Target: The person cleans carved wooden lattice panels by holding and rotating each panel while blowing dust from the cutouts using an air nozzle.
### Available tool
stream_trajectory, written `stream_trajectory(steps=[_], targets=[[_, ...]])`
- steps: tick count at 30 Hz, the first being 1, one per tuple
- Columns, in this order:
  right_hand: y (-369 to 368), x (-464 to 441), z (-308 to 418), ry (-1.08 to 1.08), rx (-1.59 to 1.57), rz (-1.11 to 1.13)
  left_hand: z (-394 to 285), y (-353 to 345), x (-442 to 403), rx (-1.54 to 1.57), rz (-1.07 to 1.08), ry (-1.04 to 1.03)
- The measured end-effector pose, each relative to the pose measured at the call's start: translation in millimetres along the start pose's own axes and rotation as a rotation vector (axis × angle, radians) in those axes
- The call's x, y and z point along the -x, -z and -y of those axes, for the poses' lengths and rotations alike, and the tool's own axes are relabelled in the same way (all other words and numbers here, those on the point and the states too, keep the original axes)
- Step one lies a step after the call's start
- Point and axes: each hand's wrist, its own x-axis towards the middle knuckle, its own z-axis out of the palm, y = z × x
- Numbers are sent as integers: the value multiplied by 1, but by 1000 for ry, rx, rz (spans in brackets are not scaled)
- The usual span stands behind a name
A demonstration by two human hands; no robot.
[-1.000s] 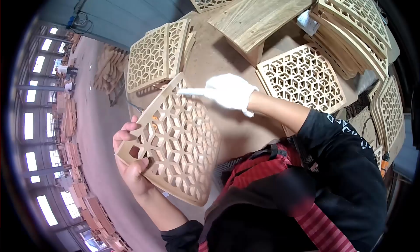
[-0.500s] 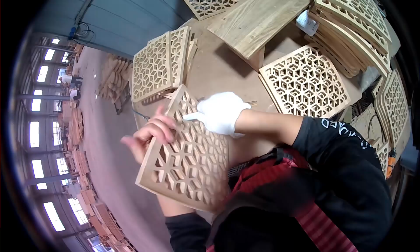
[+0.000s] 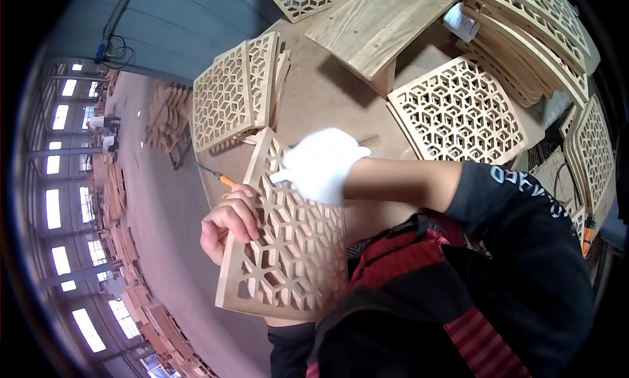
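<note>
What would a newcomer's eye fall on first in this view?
Probably the white-gloved right hand, bright near the middle, overlapping the wooden lattice panel in view. Next, that panel itself, low and left of centre, with the bare left hand curled over its edge. Another lattice panel, boldly patterned, lies to the upper right.

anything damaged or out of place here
Nothing looks spilled or broken. Mildly odd: the right hand is gloved in white, while the left hand, holding the lattice panel, is bare. The panel stack beyond it looks uneven, with pieces jutting out at one side.
</note>
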Motion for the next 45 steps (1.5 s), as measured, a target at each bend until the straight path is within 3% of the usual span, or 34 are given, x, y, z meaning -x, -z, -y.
stream_trajectory(steps=[1, 4, 5, 7, 9, 12, 15, 20, 22, 27, 32, 34, 36, 39, 42, 43, 45], targets=[[11, -6, 10, -69, 81, 140, 0, -1, 0, -9, -13, 6], [-5, -14, 13, -55, 10, 27, -1, -4, 2, 48, -92, -20], [-7, -10, 12, -82, 15, 111, -2, -2, 4, 23, -85, -17], [-16, -2, 0, 5, -23, 76, -3, 1, 5, 8, -19, -9], [-15, 3, -1, 88, -48, -90, -3, 0, 3, 5, -27, -16], [-3, -18, 15, -35, 69, 96, 1, -7, -5, -16, 47, -7], [-11, -16, 10, 10, 59, 139, -2, 0, 3, 24, -8, -7], [8, -1, 12, -54, 7, 122, -3, 6, 12, 18, -29, -31], [-3, -16, 14, -7, 68, 130, -4, 3, 3, -35, 75, -5], [-26, 2, 6, 57, 25, 12, -8, 2, 17, 2, -5, -32], [2, -9, 26, -8, 54, 155, -7, -10, 11, -50, -4, -48], [-25, -9, 23, 40, 69, -40, -8, -7, 15, -29, -17, -48], [-19, 7, 17, 67, -14, 74, -10, -6, 22, -14, -35, -56], [-13, 11, 14, 35, 37, 87, -9, -7, 23, -11, -82, -93], [-5, -4, 30, -45, 66, 89, -10, -22, 14, -85, 11, -58], [-16, -4, 28, -26, 27, 3, -9, -17, 16, -68, -22, -59], [-21, 2, 23, 22, 43, 75, -11, -11, 23, -30, -19, -65]])
